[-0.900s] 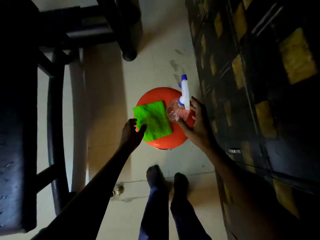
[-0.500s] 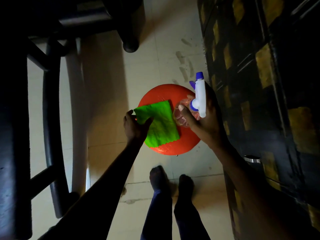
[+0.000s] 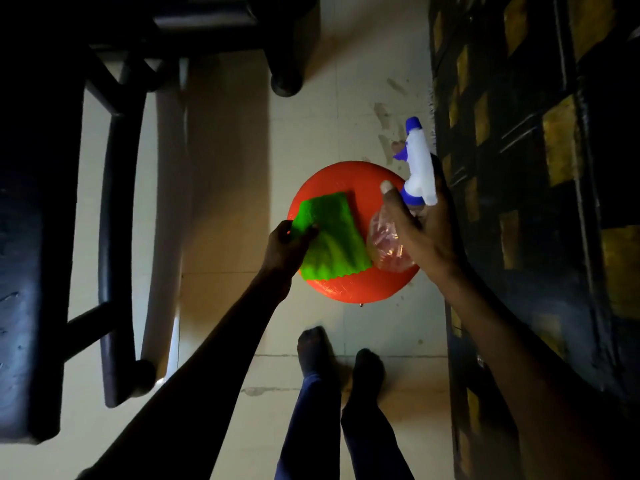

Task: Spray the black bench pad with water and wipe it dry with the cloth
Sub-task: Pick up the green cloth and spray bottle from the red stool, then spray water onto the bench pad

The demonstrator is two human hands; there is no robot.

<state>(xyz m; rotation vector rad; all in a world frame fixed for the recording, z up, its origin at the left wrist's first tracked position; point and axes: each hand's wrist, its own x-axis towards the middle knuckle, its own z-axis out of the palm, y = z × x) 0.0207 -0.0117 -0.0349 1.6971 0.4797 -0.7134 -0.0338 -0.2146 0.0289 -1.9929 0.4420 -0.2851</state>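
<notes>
A green cloth [image 3: 334, 237] lies on a round orange stool [image 3: 363, 285] on the floor in front of me. My left hand [image 3: 287, 245] pinches the cloth's left edge. My right hand [image 3: 420, 226] is wrapped around the neck of a clear spray bottle [image 3: 386, 242] with a white and blue trigger head [image 3: 417, 161], held at the stool's right side. The black bench pad [image 3: 24, 237] runs along the left edge of the view, dark and shadowed, well away from both hands.
The bench's black metal frame [image 3: 114, 216] and a dark foot [image 3: 285, 83] stand to the left and beyond the stool. A dark cabinet with yellow squares [image 3: 540, 168] lines the right side. My own feet [image 3: 343, 362] stand on the pale tiled floor just below the stool.
My right hand closed around the spray bottle and lifted it slightly up and right. My left hand went from resting beside the cloth to gripping its left edge.
</notes>
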